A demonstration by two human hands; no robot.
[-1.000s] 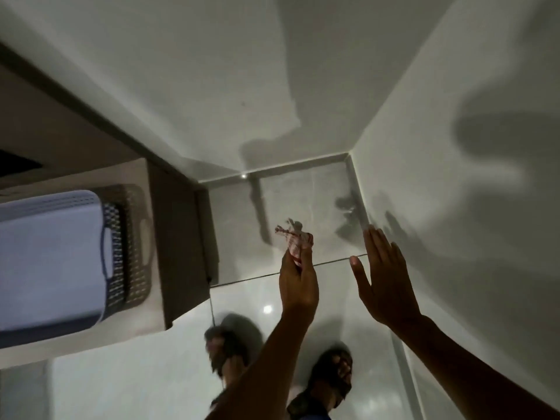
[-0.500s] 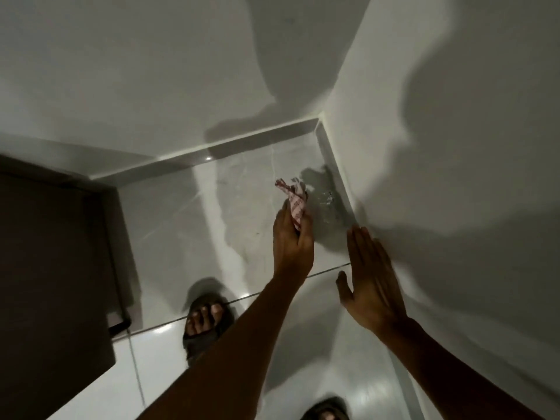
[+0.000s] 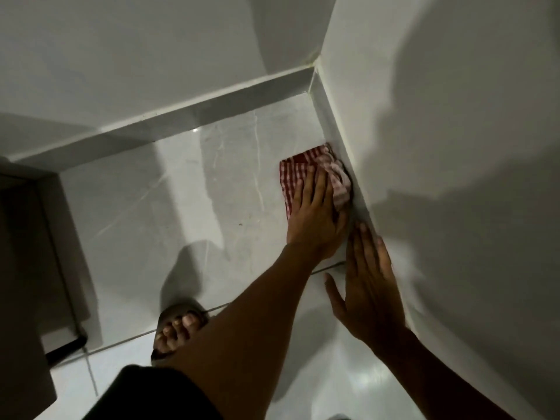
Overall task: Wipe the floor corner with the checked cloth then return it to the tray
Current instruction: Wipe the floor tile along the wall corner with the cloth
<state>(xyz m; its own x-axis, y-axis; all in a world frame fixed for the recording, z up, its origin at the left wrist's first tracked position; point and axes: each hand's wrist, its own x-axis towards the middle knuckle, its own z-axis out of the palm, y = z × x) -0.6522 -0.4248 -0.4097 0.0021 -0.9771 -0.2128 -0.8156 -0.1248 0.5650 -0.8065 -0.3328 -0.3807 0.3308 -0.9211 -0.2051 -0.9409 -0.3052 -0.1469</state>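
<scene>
The left hand (image 3: 315, 216) lies palm-down with fingers extended on the red-and-white checked cloth (image 3: 306, 171), pressing it flat against the glossy grey tiled floor (image 3: 169, 207) rather than gripping it. The cloth's far edge, beyond the fingertips, bunches against the skirting of the white right wall (image 3: 454, 147). The right hand (image 3: 368, 283), open and empty, rests flat beside the left wrist against the same wall.
</scene>
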